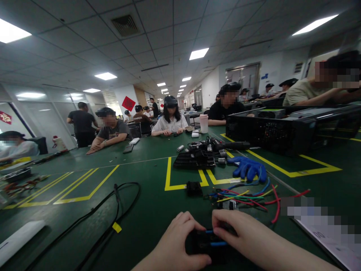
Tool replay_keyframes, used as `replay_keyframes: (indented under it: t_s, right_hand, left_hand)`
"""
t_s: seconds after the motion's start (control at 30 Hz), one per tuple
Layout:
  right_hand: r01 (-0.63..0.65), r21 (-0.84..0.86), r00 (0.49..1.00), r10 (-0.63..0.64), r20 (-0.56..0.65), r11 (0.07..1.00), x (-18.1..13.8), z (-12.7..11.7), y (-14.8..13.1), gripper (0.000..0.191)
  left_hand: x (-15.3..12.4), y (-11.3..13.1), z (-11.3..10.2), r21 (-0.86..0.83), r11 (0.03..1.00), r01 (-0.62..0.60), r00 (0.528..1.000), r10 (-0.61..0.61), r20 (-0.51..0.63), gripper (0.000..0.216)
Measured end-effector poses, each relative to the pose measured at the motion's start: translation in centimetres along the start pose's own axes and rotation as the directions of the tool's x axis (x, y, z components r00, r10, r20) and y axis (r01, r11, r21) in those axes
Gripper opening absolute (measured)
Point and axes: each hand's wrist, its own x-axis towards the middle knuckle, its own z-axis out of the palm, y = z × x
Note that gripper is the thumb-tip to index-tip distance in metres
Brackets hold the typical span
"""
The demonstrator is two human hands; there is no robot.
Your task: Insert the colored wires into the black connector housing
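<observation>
My left hand (pixel 177 242) curves around the left side of a dark block-like part (pixel 200 246) near the table's front edge, thumb below and fingers above. From its right side come two short blue wires (pixel 218 244). My right hand (pixel 239 229) has its fingers pinched together at the upper blue wire; the fingertips partly hide what they grip. Just beyond my hands lie a bundle of loose coloured wires (pixel 254 198), a small grey-and-black piece (pixel 229 204) and a small black block (pixel 194 189). The dark part's details are too dim to make out.
A blue glove (pixel 248 168) lies beyond the wires, beside a black tool roll (pixel 194 159) with metal sockets. A black computer case (pixel 262 130) stands back right. Black cables (pixel 104 210) loop across the left. A pale sheet (pixel 327 233) lies right. Several people sit around the green table.
</observation>
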Motion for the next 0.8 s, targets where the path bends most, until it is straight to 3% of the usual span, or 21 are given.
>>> replay_keyframes:
  t_s: [0.13, 0.33, 0.47, 0.8]
  right_hand:
    - [-0.045, 0.025, 0.999, 0.046, -0.01, 0.999, -0.1, -0.3, 0.0, 0.01]
    - [0.077, -0.056, 0.993, -0.082, -0.088, 0.995, -0.2, -0.1, 0.3, 0.011]
    - [0.045, -0.048, 0.995, -0.049, -0.085, 0.998, -0.2, 0.2, 0.5, 0.012]
    - [0.117, -0.153, 0.991, -0.126, -0.051, 0.981, 0.1, -0.6, 1.5, 0.01]
  left_hand:
    - [0.2, 0.0, 0.1, 0.018, 1.0, -0.005, 1.0, 0.005, 0.002, 0.047]
    - [0.2, 0.1, 0.1, 0.041, 0.999, -0.026, 1.0, 0.027, -0.01, 0.047]
    - [0.1, -0.1, 0.2, 0.047, 0.998, -0.042, 0.999, 0.043, -0.02, 0.049]
    - [0.2, -0.5, 0.3, 0.082, 0.996, -0.045, 0.999, 0.047, -0.019, 0.049]
